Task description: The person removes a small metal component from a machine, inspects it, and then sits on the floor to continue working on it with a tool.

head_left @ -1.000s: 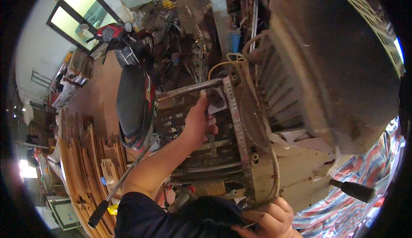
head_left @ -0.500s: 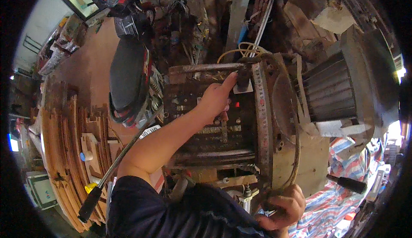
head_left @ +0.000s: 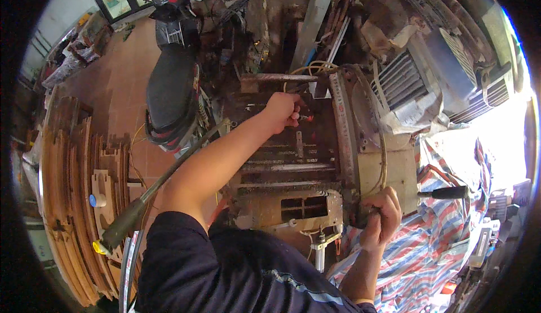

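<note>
Grimy machinery (head_left: 318, 149) underlies the half-curled left hand (head_left: 282, 113) and adjoins the curled right hand (head_left: 385, 214), grasps unclear.

- room for the left fingers (head_left: 295, 114) between far bar (head_left: 282, 78) and near bar (head_left: 290, 167);
- rail (head_left: 353, 144) with measuring strip (head_left: 340, 109) blocks the way right, motor (head_left: 399, 80) beyond;
- long lever (head_left: 169, 174) crowds the left forearm's (head_left: 222, 152) outer side;
- cable (head_left: 384, 158) curves down close to the right fingers (head_left: 387, 201); a gap parts them from the black handle (head_left: 448, 192)
</note>
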Demonstrator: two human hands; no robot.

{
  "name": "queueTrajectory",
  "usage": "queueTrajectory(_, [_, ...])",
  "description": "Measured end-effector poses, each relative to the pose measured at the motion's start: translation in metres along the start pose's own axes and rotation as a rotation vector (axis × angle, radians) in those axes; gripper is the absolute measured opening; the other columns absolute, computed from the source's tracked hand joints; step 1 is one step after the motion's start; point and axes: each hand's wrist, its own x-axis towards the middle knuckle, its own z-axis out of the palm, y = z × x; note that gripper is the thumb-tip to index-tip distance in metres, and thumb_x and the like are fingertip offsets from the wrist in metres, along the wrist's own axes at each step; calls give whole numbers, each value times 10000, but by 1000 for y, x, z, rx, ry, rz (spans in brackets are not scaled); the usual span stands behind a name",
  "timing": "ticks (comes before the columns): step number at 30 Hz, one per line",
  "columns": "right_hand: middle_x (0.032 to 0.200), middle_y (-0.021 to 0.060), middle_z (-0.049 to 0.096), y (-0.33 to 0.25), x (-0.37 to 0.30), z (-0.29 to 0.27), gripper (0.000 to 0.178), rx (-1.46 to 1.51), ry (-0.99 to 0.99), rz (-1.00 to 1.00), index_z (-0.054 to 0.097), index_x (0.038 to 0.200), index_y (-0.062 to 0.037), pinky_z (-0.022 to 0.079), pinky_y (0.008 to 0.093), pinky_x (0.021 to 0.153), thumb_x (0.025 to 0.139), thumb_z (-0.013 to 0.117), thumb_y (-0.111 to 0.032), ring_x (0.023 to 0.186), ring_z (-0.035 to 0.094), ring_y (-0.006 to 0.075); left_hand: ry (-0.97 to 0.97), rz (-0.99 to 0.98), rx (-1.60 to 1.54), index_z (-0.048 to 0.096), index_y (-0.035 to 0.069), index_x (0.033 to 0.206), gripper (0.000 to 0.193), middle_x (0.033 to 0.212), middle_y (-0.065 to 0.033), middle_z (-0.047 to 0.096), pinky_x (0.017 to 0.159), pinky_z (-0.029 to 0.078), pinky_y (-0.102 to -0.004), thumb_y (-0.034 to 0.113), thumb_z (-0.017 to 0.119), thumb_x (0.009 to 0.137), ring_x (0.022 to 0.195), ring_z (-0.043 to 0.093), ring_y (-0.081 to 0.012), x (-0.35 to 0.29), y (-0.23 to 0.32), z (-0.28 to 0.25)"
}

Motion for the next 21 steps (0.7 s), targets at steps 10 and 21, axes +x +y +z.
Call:
queueTrajectory(10, [813, 155, 581, -4, -6, 3, 161, -52, 88, -133, 631, 892, 15, 448, 389, 685, 950, 536, -101, 742, 565, 322, 17, 141, -412, 676, -7, 1196, 295, 910, -60, 627, 833, 591, -473, 233, 551, 1079, 784, 587, -206, -72, -1, -27])
queueTrajectory(21, [912, 167, 639, -30, -1, 20, 137, -447, 276, -260, 669, 1017, -1, 469, 430, 759, 984, 545, -47, 820, 588, 334, -143, 163, -638, 618, 100, 904, 332, 702, 22, 475, 729, 538, -412, 377, 564, 1078, 640, 491, -145, -110, -11, -58])
